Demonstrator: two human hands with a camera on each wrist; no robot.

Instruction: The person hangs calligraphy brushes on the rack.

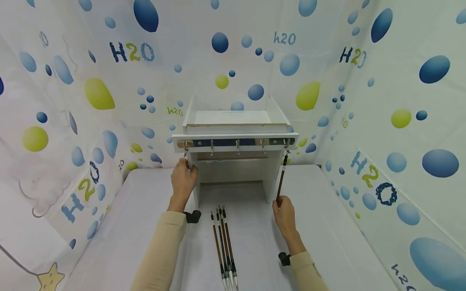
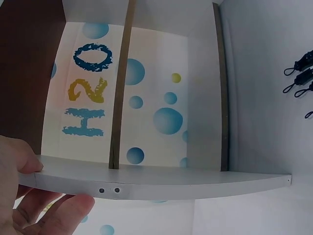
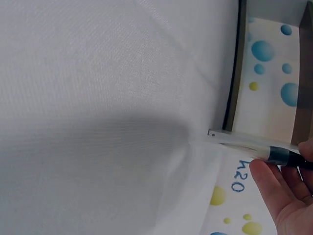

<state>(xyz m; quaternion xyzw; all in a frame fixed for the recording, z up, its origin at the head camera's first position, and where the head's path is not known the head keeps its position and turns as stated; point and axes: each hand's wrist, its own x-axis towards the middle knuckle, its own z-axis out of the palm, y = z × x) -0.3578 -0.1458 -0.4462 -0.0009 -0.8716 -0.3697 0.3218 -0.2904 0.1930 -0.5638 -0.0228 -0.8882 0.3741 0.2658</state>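
A white shelf unit [image 1: 237, 129] stands on the white-covered table, with a metal strip of several hooks [image 1: 238, 146] across its front. My left hand [image 1: 183, 178] grips the front edge of its left side panel [image 2: 195, 190], thumb on one face and fingers on the other. My right hand [image 1: 285, 214] pinches a calligraphy brush [image 1: 281, 178] near its bristle end. The brush stands nearly upright, its loop end up at the rightmost hook; I cannot tell whether the loop is on the hook. Pale bristles [image 3: 244, 148] stick out past my right fingers.
Several more brushes [image 1: 223, 242] lie side by side on the table [image 1: 255, 250] between my forearms, loops toward the shelf. Printed curtains [image 1: 204, 52] with blue and green dots surround the table at the back and sides.
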